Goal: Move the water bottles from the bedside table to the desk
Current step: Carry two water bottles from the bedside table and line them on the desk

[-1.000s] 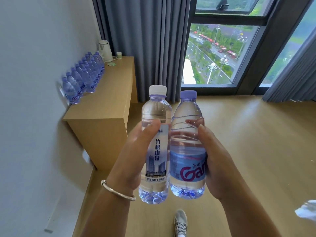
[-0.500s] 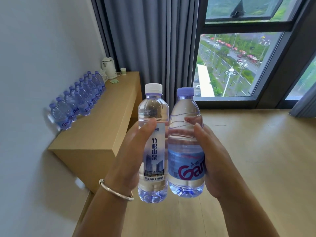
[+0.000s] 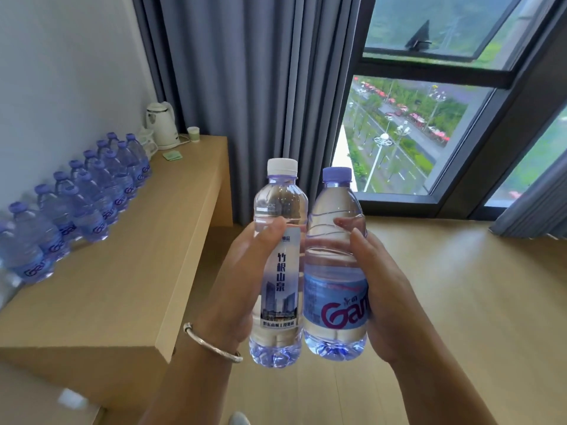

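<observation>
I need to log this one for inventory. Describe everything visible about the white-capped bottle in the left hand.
The clear plastic water bottle with the white screw cap is held upright in the air, in front of the light wooden desk. It looks full and sealed. A tall narrow label shows dark Chinese characters above a picture of towers, and its ribbed base is tinted blue. The left hand grips its middle, thumb across the front. Its side touches the purple-capped bottle with the blue label held by the right hand.

White-capped bottle (image 3: 280, 259): label reads "竹根山泉" vertically. Purple-capped bottle (image 3: 336, 271): label shows "Gan", cut off. Bottle row (image 3: 82, 207) along counter's wall edge: same logo, blurred.
</observation>
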